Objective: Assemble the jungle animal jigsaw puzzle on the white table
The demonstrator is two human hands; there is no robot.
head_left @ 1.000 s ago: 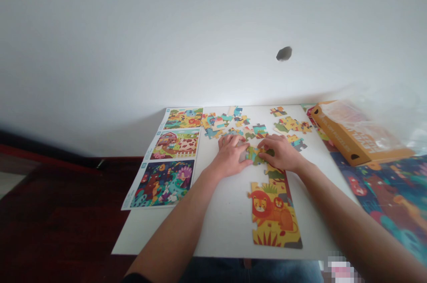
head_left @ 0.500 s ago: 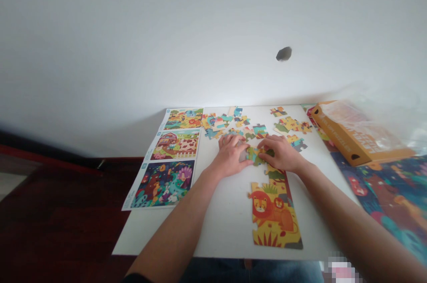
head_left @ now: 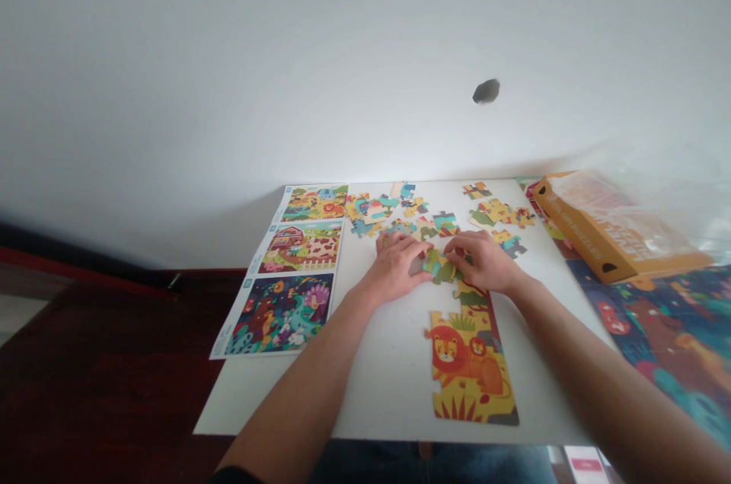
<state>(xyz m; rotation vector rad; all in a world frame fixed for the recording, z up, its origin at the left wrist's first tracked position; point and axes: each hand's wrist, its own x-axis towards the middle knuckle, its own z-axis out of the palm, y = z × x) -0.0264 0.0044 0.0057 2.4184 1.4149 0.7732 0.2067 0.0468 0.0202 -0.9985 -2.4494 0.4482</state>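
Observation:
Between my two hands is a green and blue jigsaw puzzle piece [head_left: 439, 268]. My left hand [head_left: 398, 266] grips its left side with thumb and forefinger, over the table. At the right side, my right hand [head_left: 483, 259] has its bent fingers on the same piece and hides part of it. Just below the right hand, a joined strip of puzzle pieces [head_left: 475, 306] runs down to a joined section with a lion and cub [head_left: 471, 370]. Whether the held piece touches that strip is hard to see.
Loose puzzle pieces [head_left: 365, 211] lie along the back, with more at the back right [head_left: 502, 213]. A reference sheet with three pictures [head_left: 294, 249] covers the table's left side. An orange puzzle box [head_left: 594, 240] with clear plastic stands at right. A wall rises behind.
My right fingers have shifted slightly up and right, showing more of the green and blue piece. The left hand is nearly where it was.

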